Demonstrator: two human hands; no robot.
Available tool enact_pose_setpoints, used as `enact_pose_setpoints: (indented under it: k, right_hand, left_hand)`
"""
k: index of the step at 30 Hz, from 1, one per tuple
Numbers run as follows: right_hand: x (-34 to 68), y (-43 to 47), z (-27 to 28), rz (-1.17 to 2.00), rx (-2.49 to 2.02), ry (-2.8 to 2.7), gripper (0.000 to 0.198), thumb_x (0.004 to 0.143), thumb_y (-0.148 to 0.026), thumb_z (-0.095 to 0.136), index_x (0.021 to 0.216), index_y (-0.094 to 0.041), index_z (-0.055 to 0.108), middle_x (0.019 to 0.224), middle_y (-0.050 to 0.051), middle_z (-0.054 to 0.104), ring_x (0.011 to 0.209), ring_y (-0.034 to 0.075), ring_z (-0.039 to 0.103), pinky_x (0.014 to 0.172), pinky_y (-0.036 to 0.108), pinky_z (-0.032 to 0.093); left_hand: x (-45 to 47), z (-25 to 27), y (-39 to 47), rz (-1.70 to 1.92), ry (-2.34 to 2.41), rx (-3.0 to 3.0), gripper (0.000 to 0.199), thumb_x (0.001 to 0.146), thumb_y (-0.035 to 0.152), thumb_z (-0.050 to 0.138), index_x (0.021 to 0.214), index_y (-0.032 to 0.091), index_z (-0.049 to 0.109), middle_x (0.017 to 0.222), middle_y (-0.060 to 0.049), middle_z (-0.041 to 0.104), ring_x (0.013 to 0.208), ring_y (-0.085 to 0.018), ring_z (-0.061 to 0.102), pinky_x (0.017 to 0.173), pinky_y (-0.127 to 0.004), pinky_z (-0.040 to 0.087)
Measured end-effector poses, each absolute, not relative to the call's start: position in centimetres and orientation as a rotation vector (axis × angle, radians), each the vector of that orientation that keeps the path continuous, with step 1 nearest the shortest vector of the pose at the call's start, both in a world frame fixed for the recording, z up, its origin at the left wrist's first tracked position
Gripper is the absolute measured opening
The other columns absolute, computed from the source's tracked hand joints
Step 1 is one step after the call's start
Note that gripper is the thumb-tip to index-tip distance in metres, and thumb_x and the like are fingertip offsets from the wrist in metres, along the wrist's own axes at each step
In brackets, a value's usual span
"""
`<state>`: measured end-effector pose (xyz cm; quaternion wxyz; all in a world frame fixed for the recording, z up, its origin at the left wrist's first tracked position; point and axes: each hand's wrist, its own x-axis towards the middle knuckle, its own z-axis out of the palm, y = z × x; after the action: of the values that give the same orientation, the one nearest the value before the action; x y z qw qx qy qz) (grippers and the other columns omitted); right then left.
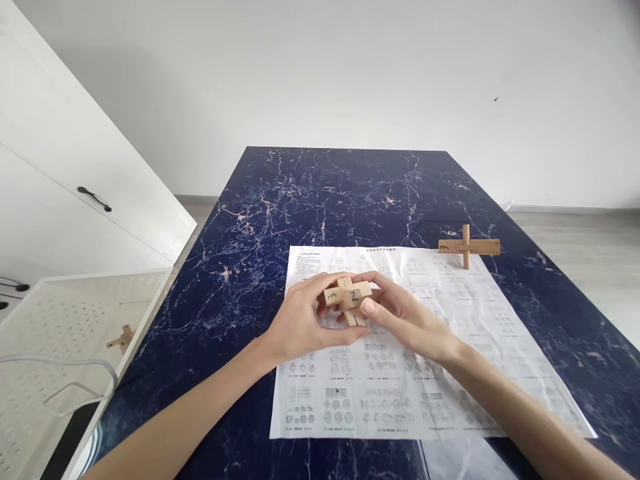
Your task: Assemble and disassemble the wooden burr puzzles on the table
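Note:
Between my two hands, over the paper sheet, is a wooden burr puzzle (349,298) of interlocking pale sticks marked with handwritten numbers such as 2 and 3. My left hand (300,317) curls round its left side, thumb below and fingers above. From the right, my right hand (405,310) grips it, with the thumb pressed on the face by the 2. Some fingers are hidden behind the puzzle. Beneath both hands lies the white instruction sheet (340,413), printed with small diagrams of puzzles.
A wooden cross (467,247) of joined sticks rests at the sheet's top right corner. The dark blue marbled table (330,200) reaches back toward the wall. Left of it stand a white perforated surface (45,373) with a cable (95,363) and a white cabinet (65,153).

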<state>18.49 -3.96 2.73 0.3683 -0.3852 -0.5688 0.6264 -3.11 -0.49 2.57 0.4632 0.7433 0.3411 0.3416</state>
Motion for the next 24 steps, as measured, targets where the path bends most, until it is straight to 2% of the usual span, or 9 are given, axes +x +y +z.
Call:
enact_pose_setpoints:
  k: [3, 7, 11, 17, 24]
  right_hand:
    - [18.4, -4.2, 2.6, 1.403, -1.046, -1.560, 0.034, 0.111, -0.058, 0.053, 0.127, -0.029, 0.060, 0.109, 0.010, 0.079, 0.094, 0.027, 0.075, 0.085, 0.046, 0.058]
    - [18.7, -4.2, 2.2, 0.982, -1.198, -1.778, 0.023, 0.113, -0.049, 0.053, 0.108, -0.028, 0.062, 0.088, 0.005, 0.074, 0.073, 0.023, 0.067, 0.068, 0.038, 0.049]
    - [19.1, -4.0, 2.2, 0.688, -1.148, -1.926, 0.030, 0.110, -0.044, 0.057, 0.085, -0.027, 0.054, 0.075, 0.003, 0.061, 0.063, 0.019, 0.053, 0.060, 0.036, 0.039]
    - [19.0, -4.0, 2.0, 0.629, -1.123, -1.947, 0.043, 0.111, -0.047, 0.053, 0.075, -0.027, 0.040, 0.064, -0.001, 0.047, 0.055, 0.016, 0.041, 0.054, 0.034, 0.032]
    - [18.8, -4.2, 1.3, 0.742, -1.128, -1.956, 0.042, 0.111, -0.057, 0.050, 0.084, -0.025, 0.045, 0.070, -0.002, 0.054, 0.057, 0.014, 0.046, 0.053, 0.029, 0.037]
  left_hand:
    - [-3.2, 2.8, -0.3, 0.792, 0.829, 1.673, 0.050, 0.083, 0.042, 0.088, 0.127, 0.023, 0.073, 0.095, -0.003, 0.072, 0.076, -0.018, 0.064, 0.061, -0.027, 0.050]
    - [-3.4, 2.8, 0.0, 0.712, 0.755, 1.580, 0.057, 0.082, 0.041, 0.089, 0.132, 0.023, 0.071, 0.105, -0.006, 0.074, 0.087, -0.021, 0.068, 0.072, -0.031, 0.057]
    - [-3.4, 2.6, -0.2, 0.720, 0.683, 1.643, 0.056, 0.078, 0.039, 0.092, 0.128, 0.023, 0.073, 0.106, -0.006, 0.075, 0.096, -0.025, 0.071, 0.083, -0.036, 0.061]
    - [-3.2, 2.5, -0.5, 0.777, 0.651, 1.728, 0.045, 0.078, 0.038, 0.092, 0.117, 0.022, 0.076, 0.105, -0.006, 0.077, 0.100, -0.027, 0.072, 0.090, -0.038, 0.061]
    - [-3.5, 2.1, -0.1, 0.776, 0.606, 1.642, 0.056, 0.077, 0.039, 0.093, 0.126, 0.022, 0.075, 0.113, -0.007, 0.078, 0.107, -0.029, 0.074, 0.095, -0.041, 0.060]
